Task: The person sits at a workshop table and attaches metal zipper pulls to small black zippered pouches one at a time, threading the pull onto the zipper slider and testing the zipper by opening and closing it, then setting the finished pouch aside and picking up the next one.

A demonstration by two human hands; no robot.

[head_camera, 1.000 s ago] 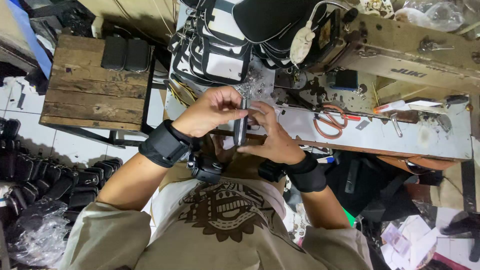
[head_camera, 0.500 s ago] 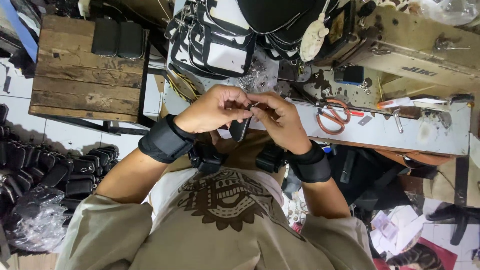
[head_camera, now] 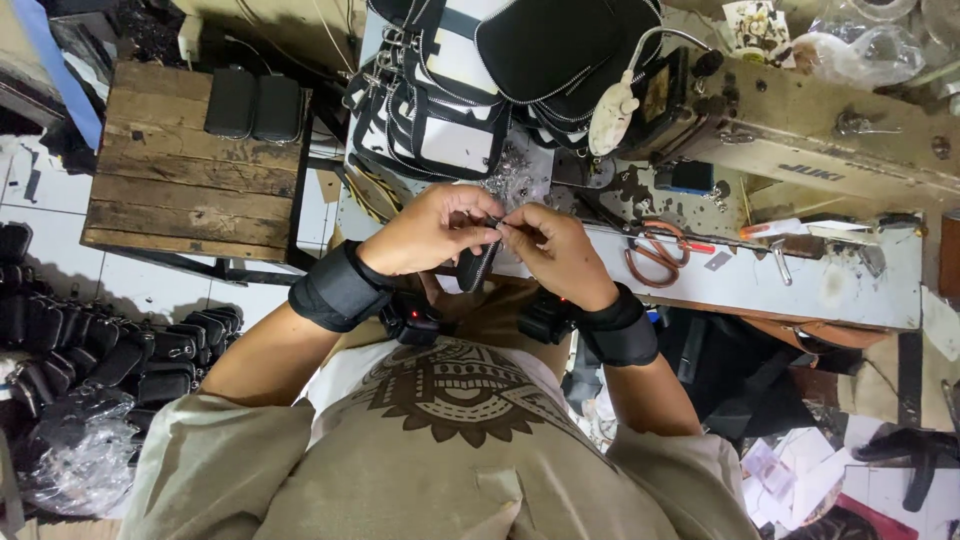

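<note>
Both hands, left hand (head_camera: 430, 232) and right hand (head_camera: 553, 250), pinch a black zipper strip (head_camera: 474, 266) above the sewing table (head_camera: 780, 285).

Pale worktable (head_camera: 780, 285) with orange-handled scissors (head_camera: 655, 252), black-and-white bags (head_camera: 450, 90), sewing machine (head_camera: 820, 120).

The small dark zippered piece (head_camera: 476, 262) was mostly covered by the left hand (head_camera: 432, 230) and right hand (head_camera: 552, 250); what the fingertips pinched was too small to tell. The top edge cut off the black-and-white bags (head_camera: 470, 90).

Black-and-white bags (head_camera: 450, 110), orange-handled scissors (head_camera: 655, 255) (on grey table (head_camera: 850, 290)).
</note>
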